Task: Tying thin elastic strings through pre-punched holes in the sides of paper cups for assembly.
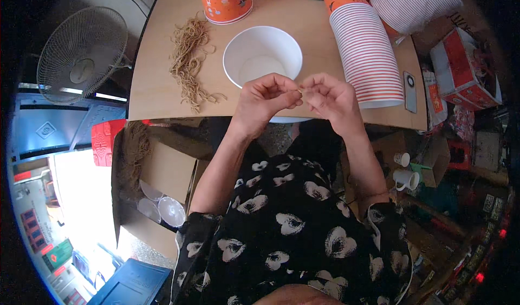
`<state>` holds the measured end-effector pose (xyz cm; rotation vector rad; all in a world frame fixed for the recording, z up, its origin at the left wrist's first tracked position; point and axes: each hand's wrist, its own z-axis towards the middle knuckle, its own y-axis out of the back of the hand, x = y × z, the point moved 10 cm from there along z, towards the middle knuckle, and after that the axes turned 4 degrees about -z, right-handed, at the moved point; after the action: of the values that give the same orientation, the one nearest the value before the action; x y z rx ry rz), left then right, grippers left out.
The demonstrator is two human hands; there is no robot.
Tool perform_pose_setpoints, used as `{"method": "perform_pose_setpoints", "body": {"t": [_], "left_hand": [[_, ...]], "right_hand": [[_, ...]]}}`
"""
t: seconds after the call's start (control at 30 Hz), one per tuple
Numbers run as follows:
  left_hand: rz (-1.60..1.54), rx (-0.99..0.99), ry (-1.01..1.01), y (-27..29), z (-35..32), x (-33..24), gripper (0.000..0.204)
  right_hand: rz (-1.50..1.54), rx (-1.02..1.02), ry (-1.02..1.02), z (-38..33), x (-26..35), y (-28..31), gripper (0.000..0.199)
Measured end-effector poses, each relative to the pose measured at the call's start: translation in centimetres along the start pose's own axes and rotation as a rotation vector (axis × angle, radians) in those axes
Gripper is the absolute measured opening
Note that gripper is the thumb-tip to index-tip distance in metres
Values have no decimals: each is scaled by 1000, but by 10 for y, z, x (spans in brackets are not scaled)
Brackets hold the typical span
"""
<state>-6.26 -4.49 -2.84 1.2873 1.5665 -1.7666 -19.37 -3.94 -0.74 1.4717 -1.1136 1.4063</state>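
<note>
My left hand and my right hand meet over the table's near edge, fingertips pinched together. A tiny pale bit shows between them, too small to name. Just beyond them stands a round white paper tub, its mouth up and its inside visible. To its left, a heap of tangled tan strands stretches across the tabletop. A long nested stack of paper tubs lies at the right, rims toward me.
An orange printed tub stands at the back of the table. More tubs in clear plastic fill the back right. A phone lies at the right edge. Left are a fan and a cardboard box.
</note>
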Motion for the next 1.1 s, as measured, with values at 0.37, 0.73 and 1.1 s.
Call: {"method": "perform_pose_setpoints", "body": {"t": [0.37, 0.73, 1.1], "left_hand": [[44, 13, 80, 1, -3, -2, 21], [114, 56, 77, -8, -3, -8, 36], [511, -12, -305, -24, -8, -35, 18]], "right_hand": [[-105, -136, 33, 0, 5, 14, 14], [-109, -184, 69, -1, 7, 19, 12], [-126, -220, 150, -13, 28, 21, 11]]}}
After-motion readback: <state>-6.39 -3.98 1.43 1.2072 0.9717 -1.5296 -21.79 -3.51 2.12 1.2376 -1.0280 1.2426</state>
